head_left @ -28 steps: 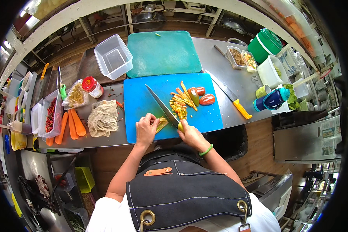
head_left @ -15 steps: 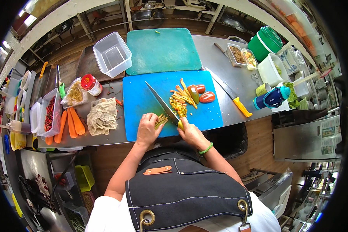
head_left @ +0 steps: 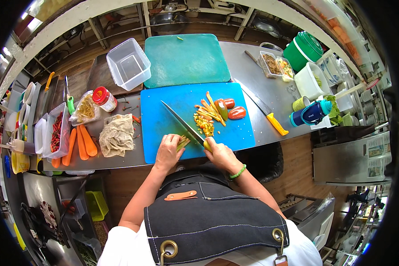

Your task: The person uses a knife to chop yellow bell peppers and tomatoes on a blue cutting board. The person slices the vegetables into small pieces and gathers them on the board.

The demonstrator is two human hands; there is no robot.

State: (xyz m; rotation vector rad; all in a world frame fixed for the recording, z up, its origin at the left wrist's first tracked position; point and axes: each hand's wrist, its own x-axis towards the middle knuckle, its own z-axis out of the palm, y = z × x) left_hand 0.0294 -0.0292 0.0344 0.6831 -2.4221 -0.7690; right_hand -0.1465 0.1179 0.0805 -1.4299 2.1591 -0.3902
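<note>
My left hand has its fingers curled on a small bunch of green vegetable strips at the near side of the blue cutting board. My right hand grips the yellow handle of a large kitchen knife. Its long blade slants to the far left, just right of the green strips. Right of the blade lies a pile of diced yellow-orange vegetable. Beyond the dice are orange strips, a green-and-red pepper piece and two red pieces.
A second knife with a yellow handle lies right of the board, near a blue bottle. On the left are a crumpled cloth, carrots and a tub of red chillies. Behind stand a clear container and a green board.
The knife blade has swung a little left and nearer, away from the diced pile toward the green strips. My left hand stays almost in place on the strips.
</note>
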